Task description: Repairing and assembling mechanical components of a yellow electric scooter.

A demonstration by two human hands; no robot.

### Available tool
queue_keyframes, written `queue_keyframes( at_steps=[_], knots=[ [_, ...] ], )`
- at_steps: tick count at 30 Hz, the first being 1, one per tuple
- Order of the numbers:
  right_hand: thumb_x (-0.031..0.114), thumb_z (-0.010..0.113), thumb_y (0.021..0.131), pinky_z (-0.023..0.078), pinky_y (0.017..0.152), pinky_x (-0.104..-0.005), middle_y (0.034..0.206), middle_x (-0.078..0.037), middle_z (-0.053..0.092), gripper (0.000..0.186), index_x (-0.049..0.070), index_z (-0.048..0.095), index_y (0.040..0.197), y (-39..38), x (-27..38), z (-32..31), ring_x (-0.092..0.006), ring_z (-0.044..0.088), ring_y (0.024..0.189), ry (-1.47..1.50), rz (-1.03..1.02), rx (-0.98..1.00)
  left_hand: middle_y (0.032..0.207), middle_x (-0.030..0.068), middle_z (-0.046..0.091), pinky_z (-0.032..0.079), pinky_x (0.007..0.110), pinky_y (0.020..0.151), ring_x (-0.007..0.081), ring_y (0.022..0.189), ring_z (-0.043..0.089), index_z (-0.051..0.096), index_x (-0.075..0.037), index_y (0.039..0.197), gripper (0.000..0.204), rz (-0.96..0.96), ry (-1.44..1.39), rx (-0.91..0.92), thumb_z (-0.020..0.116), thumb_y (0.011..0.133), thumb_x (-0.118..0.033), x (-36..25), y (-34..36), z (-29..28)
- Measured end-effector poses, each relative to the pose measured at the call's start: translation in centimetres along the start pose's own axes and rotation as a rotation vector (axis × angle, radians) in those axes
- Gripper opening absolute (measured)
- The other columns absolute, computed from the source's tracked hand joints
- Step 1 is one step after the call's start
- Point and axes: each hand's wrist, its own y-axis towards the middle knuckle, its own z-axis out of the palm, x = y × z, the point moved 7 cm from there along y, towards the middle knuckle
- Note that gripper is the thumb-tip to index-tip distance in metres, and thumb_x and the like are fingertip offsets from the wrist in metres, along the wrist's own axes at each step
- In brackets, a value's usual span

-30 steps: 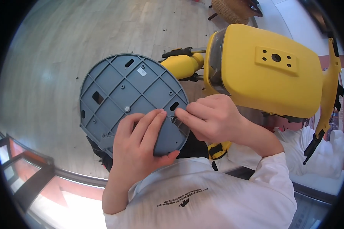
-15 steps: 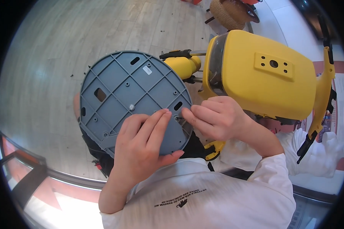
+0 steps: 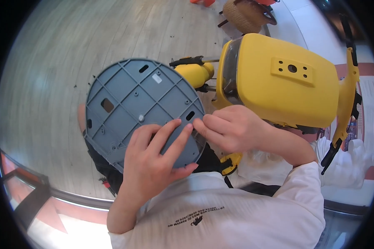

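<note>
Right hand [image 3: 237, 128]: curled at the right edge of the grey plate [image 3: 153, 97], thumb and forefinger tips drawn close together; cannot tell whether the grip pinches anything, tips partly hidden.
Left hand [image 3: 150, 157]: grip spread over the lower part of the plate, forefinger tip just beside the right fingertips, thumb stretched out near the lower rim.
Lie of the plate: in front of the chest, under the left hand, ribbed face up; round, with a straight stretch at lower left.
Oval slot [image 3: 190, 115]: dark, just above the right fingertips.
Peg [image 3: 141, 118]: pale, near mid-plate.
White sticker [image 3: 156, 78]: small, toward the far rim.
White shirt [image 3: 245, 207]: dark print across, filling the lower edge.
Yellow cylinder [image 3: 194, 74]: partly behind the plate's upper right rim.
Yellow machine [image 3: 293, 97]: large, rounded, right of the plate; dark window band [image 3: 230, 72] on the near side.
Crumpled white plastic [image 3: 345, 168]: beyond the right forearm.
Woven basket [image 3: 241, 16]: far off, at top.
Plank floor [image 3: 50, 103]: pale, dark specks scattered.
</note>
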Motion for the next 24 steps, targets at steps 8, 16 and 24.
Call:
queue_keyframes(
  at_steps=[8,16,24],
  knots=[
    [0.014,0.065,0.073,0.051,0.055,-0.0264,0.079,-0.004,0.054,0.043,-0.01,0.069,0.109,-0.1,0.2,2.1,-0.0139,0.06,0.065,-0.03,-0.016,0.003,0.128,0.0087,0.068,0.051,0.045,0.089,0.0321,0.1,0.059,0.076,-0.01,0.118,0.067,0.031,0.028,0.023,0.091,0.059,-0.038,-0.9,-0.9,0.4],
    [0.015,0.066,0.08,0.054,0.058,-0.0282,0.079,-0.005,0.058,0.033,-0.006,0.07,0.104,-1.5,0.4,0.4,-0.0167,0.066,0.07,0.008,0.1,-0.156,0.129,0.0087,0.068,0.05,0.045,0.092,0.0324,0.106,0.059,0.078,-0.012,0.114,0.059,0.028,0.034,0.034,0.089,0.065,-0.045,-0.4,-0.3,0.1],
    [0.016,0.078,0.082,0.046,0.045,-0.0321,0.071,-0.001,0.052,0.029,0.006,0.071,0.109,-1.3,-0.7,-0.1,-0.0147,0.059,0.054,0.127,0.21,-0.117,0.127,0.0094,0.069,0.051,0.044,0.092,0.033,0.106,0.061,0.074,-0.005,0.116,0.066,0.019,0.008,0.018,0.09,0.065,-0.044,-0.2,0.4,0.1]
  ],
)
